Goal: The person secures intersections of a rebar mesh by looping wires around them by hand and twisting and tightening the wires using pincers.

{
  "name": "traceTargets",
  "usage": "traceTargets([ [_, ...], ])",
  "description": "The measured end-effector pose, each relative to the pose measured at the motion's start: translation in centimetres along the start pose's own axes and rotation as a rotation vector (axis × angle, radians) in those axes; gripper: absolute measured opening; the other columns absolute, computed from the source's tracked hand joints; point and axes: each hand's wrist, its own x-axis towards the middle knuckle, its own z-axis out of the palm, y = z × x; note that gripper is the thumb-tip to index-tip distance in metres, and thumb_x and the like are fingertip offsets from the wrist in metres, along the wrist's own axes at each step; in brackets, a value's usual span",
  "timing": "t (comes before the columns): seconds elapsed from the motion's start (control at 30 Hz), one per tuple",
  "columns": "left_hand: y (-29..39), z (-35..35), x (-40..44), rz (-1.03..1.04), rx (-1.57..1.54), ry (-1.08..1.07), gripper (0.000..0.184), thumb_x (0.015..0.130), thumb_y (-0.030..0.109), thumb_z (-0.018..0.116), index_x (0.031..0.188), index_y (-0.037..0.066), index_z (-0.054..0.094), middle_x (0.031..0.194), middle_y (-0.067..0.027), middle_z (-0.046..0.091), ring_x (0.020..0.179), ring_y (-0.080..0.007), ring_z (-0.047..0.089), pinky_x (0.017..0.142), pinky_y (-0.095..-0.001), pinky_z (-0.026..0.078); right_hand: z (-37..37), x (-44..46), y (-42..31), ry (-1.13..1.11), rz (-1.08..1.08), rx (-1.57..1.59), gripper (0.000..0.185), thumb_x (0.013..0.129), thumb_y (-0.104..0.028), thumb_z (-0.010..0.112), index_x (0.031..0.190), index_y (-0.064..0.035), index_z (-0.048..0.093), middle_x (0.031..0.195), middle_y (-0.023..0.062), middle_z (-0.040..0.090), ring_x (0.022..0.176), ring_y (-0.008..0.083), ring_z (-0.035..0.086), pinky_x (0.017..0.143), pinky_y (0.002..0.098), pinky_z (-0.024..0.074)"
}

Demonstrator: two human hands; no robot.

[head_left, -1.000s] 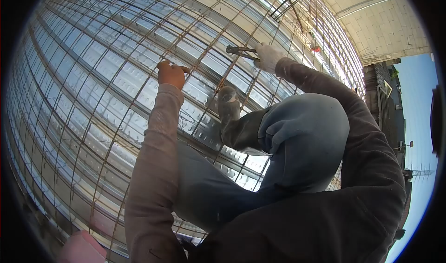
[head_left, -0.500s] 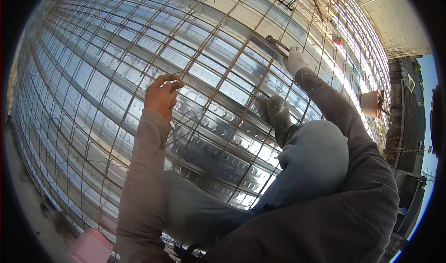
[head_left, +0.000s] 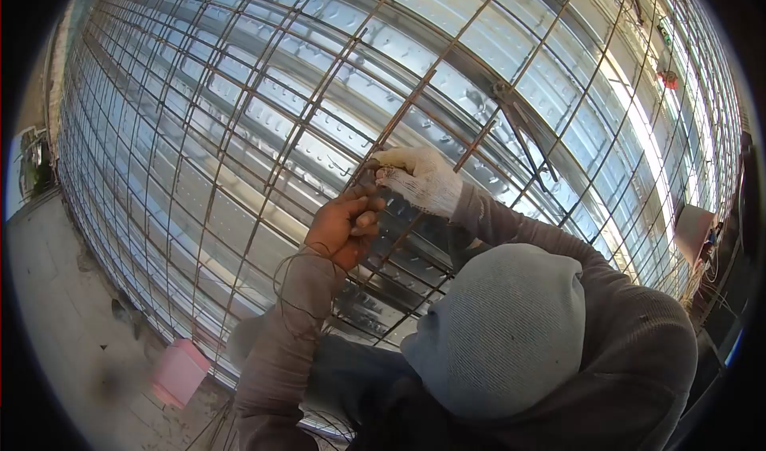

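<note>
My left hand (head_left: 347,226), bare, is closed with its fingers pinched at a bar of the rusty steel mesh (head_left: 415,94). Thin dark wire (head_left: 279,279) loops from this hand over my left sleeve. My right hand (head_left: 421,178), in a pale glove, meets the left one at the same bar. Its thumb and fingers are pressed together, and what they pinch is hidden. Beyond the right hand lie pincers (head_left: 523,128), handles spread toward me; whether they rest on the bars or on the metal below is unclear.
Shiny ribbed metal decking (head_left: 335,132) lies beneath the mesh. A pink container (head_left: 180,373) is at lower left, by the concrete edge. Another pinkish container (head_left: 692,232) stands at the right, and a small red object (head_left: 667,79) lies at upper right. My bent knee (head_left: 511,323) is close by.
My right hand has let go of the pincers and come over to my left hand. The pincers now lie on their own. The view has shifted, and the wire loops now hang over my left sleeve.
</note>
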Motion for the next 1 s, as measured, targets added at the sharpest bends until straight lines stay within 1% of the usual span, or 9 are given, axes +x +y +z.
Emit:
traceTargets([
  [0.1,-3.4,-0.3,0.6,-0.105,-0.099,0.174,0.019,0.103,-0.002,0.043,0.121,0.002,0.050,0.093,-0.0146,0.064,0.059,-0.0085,0.052,0.047,-0.0190,0.040,3.3,-0.3,3.1,-0.205,0.019,0.515,0.034,0.098,-0.030,0.071,0.119,-0.0030,0.072,0.093,0.0110,0.073,0.083,0.0096,0.064,0.072,0.0292,0.0536],
  [0.23,-3.7,-1.8,1.1,-0.186,-0.135,0.214,0.016,0.104,0.002,0.042,0.117,-0.001,0.051,0.096,-0.0115,0.063,0.060,-0.0065,0.054,0.047,-0.0188,0.042,4.3,0.3,6.4,-0.200,-0.120,0.532,0.031,0.097,-0.027,0.069,0.116,-0.0039,0.073,0.093,0.0125,0.073,0.082,0.0188,0.069,0.073,0.0333,0.0553],
  [0.3,-3.0,-2.2,1.6,-0.220,-0.077,0.263,0.021,0.104,0.002,0.042,0.123,-0.004,0.050,0.099,-0.0129,0.064,0.066,-0.0074,0.055,0.048,-0.0186,0.042,2.6,2.0,5.0,-0.260,-0.313,-0.063,0.029,0.094,-0.025,0.066,0.114,-0.0062,0.074,0.095,0.0154,0.073,0.085,0.0322,0.071,0.076,0.0392,0.0568],
  [0.33,-2.7,-2.3,1.7,-0.255,0.002,0.301,0.026,0.105,0.002,0.042,0.128,-0.006,0.050,0.103,-0.0143,0.064,0.071,-0.0082,0.057,0.049,-0.0184,0.043,2.5,2.5,4.8,-0.239,-0.405,-0.104,0.028,0.089,-0.024,0.064,0.111,-0.0103,0.074,0.094,0.0169,0.071,0.088,0.0398,0.069,0.078,0.0446,0.0569],
  [0.47,-0.7,-0.5,-0.3,-0.287,-0.060,0.220,0.039,0.105,0.001,0.043,0.143,-0.010,0.043,0.120,-0.0170,0.064,0.083,-0.0103,0.059,0.055,-0.0161,0.049,3.2,3.6,2.2,-0.313,-0.316,-0.616,0.021,0.086,-0.022,0.065,0.104,-0.0140,0.071,0.087,0.0119,0.067,0.087,0.0332,0.071,0.074,0.0451,0.0571],
  [0.63,-0.3,-0.9,-3.9,-0.207,0.033,0.185,0.044,0.105,0.001,0.046,0.148,-0.006,0.041,0.122,-0.0161,0.065,0.090,-0.0113,0.063,0.064,-0.0167,0.054,5.7,4.4,1.1,-0.421,-0.407,-0.679,0.015,0.088,-0.020,0.064,0.101,-0.0136,0.070,0.089,0.0113,0.068,0.088,0.0333,0.071,0.074,0.0452,0.0576],
  [0.73,0.7,-1.6,-4.9,-0.162,0.270,0.289,0.055,0.103,0.005,0.058,0.154,0.000,0.040,0.115,-0.0133,0.069,0.100,-0.0135,0.066,0.081,-0.0193,0.060,6.9,5.5,1.0,-0.383,-0.374,-0.670,0.015,0.087,-0.017,0.065,0.101,-0.0110,0.069,0.085,0.0128,0.068,0.086,0.0335,0.071,0.072,0.0463,0.0568],
  [0.9,1.6,-2.9,-4.3,-0.083,0.376,0.288,0.053,0.102,0.004,0.060,0.153,0.002,0.044,0.114,-0.0111,0.068,0.094,-0.0102,0.067,0.074,-0.0139,0.060,7.6,5.1,4.2,-0.070,-0.248,-0.200,0.017,0.090,-0.013,0.066,0.103,-0.0045,0.072,0.083,0.0175,0.070,0.080,0.0348,0.072,0.070,0.0429,0.0549],
  [1.0,1.7,-4.0,-1.4,-0.136,0.104,-0.051,0.052,0.102,0.003,0.059,0.152,0.002,0.045,0.113,-0.0102,0.066,0.082,-0.0018,0.065,0.062,-0.0072,0.057,5.5,3.4,4.7,0.090,0.058,0.109,0.019,0.088,-0.013,0.071,0.104,-0.0047,0.075,0.087,0.0176,0.073,0.081,0.0344,0.072,0.072,0.0408,0.0554],
])
